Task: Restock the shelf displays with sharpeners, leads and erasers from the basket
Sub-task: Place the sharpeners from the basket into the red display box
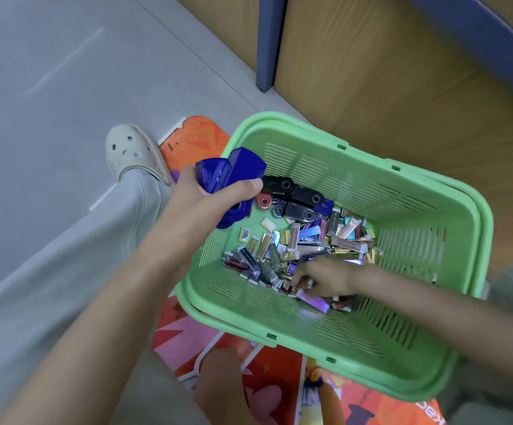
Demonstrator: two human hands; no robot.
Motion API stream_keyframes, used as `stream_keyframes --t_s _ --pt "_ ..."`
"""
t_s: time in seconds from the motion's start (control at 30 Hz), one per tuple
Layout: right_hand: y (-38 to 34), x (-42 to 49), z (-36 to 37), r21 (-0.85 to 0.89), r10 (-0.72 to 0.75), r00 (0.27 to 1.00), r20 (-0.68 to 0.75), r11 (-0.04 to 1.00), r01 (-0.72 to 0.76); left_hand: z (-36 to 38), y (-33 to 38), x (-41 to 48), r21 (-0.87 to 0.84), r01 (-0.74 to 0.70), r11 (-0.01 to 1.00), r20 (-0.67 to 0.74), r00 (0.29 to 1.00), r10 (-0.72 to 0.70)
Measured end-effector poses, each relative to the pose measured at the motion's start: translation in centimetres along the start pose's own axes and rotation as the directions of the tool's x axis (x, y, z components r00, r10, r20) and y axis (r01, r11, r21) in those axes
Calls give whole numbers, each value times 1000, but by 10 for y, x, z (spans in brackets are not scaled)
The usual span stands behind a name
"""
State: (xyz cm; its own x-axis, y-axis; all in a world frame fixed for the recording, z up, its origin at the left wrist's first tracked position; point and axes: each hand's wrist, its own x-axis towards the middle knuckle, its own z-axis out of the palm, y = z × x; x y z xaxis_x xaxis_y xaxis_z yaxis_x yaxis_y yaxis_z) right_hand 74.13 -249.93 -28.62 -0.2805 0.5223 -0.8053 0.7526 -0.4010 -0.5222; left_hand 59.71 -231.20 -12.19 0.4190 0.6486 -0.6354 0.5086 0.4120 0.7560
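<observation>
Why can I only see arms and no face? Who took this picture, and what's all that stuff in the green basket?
The camera sits on the person's head and looks down, so you see only their arms, a leg and a shoe. There is no machine here, just two bare hands. The left hand holds blue sharpeners at the edge of the basket. The right hand reaches into the basket, its fingers curled among a pile of shiny little lead cases. I cannot tell whether it has one. Dark sharpeners lie at the far end. Under the basket lies a colourful board.
</observation>
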Motion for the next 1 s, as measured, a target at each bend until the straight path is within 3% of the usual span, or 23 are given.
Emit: stream_keyframes --t_s 0.07,0.1,0.23,0.37,0.43,0.67,0.83,1.0 --pt "5 -8 -15 -180 80 995 66 981 -67 0 1 -1 5 0 1000 -1 1000 0" --pt "5 -8 -23 -216 89 996 12 973 -84 1 1 -2 4 -1 1000 3 1000 1" --pt "-15 23 -44 -105 -2 949 -316 994 -33 2 1 -3 15 1 1000 7 1000 -2" --pt "-33 70 -45 15 34 927 -373 999 -30 0 -2 -4 4 -6 1000 7 1000 5" --pt "-30 82 -42 -66 61 916 -398 993 -95 2 -4 -3 -10 -3 1000 18 1000 3" --pt "-32 94 -21 -416 42 970 -239 898 -141 2 2 2 -27 -6 1000 46 999 8" --pt "-32 91 -25 -509 -2 990 -139 858 -70 1 2 2 -24 -3 1000 35 999 4" --pt "-23 76 -17 -414 -61 993 -105 910 12 0 0 1 5 4 1000 37 999 -4"
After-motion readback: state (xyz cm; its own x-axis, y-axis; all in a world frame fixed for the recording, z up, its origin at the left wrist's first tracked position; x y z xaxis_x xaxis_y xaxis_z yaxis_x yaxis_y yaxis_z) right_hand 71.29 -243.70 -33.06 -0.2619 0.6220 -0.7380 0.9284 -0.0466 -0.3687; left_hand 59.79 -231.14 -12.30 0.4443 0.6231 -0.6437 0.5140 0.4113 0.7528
